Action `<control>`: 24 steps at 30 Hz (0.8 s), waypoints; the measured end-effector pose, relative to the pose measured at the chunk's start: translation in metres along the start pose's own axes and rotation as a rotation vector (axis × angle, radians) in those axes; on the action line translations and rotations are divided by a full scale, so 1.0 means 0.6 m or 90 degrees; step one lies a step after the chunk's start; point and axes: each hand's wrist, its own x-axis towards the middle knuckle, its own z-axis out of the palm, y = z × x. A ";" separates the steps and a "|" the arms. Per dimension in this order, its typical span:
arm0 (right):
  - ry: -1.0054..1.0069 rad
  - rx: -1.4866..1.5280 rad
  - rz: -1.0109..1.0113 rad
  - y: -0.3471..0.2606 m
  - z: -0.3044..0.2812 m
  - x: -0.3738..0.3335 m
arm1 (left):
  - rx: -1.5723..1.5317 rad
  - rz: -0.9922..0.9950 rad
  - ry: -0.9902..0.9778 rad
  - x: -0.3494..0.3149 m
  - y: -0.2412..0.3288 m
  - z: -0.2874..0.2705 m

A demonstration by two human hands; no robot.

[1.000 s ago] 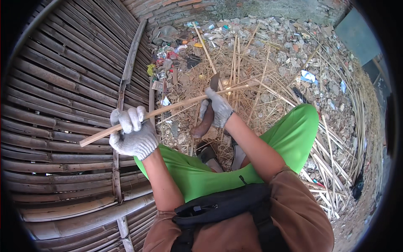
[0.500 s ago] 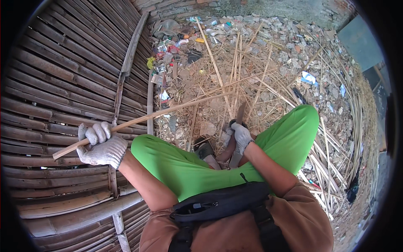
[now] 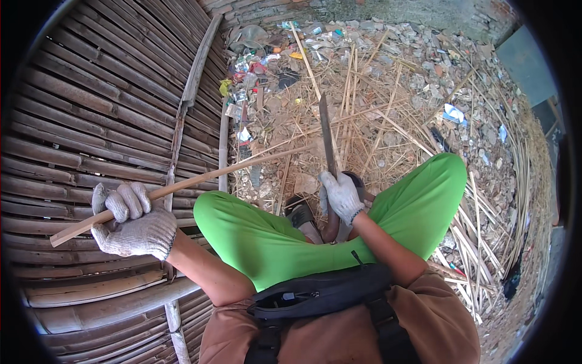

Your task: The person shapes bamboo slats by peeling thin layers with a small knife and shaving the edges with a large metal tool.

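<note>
My left hand point(image 3: 134, 221), in a pale knitted glove, is closed round a long bamboo strip point(image 3: 236, 166) near its thick end, out beside my left knee. The strip slants away to the right, and its thin end lies across the view above the littered ground. Between my knees my right hand point(image 3: 342, 195), gloved too, grips a long-bladed knife point(image 3: 327, 133). Its dark blade points away from me, tip up toward the far wall, just right of the strip's far end. The handle is mostly hidden in the glove.
A bamboo slat wall point(image 3: 97, 133) rises close on my left. Loose bamboo strips point(image 3: 348, 91), shavings and litter cover the ground ahead. More split strips point(image 3: 467, 242) lie beside my right knee. A brick wall point(image 3: 394, 11) stands at the back. My sandalled foot point(image 3: 301, 215) is between my legs.
The knife has swung up and away from me, so its blade now stretches out ahead. My left hand has drawn the bamboo strip back to the left and slightly toward me.
</note>
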 end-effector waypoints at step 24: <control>-0.218 -0.629 -0.441 -0.172 0.153 -0.121 | 0.012 0.072 -0.220 -0.069 -0.087 0.004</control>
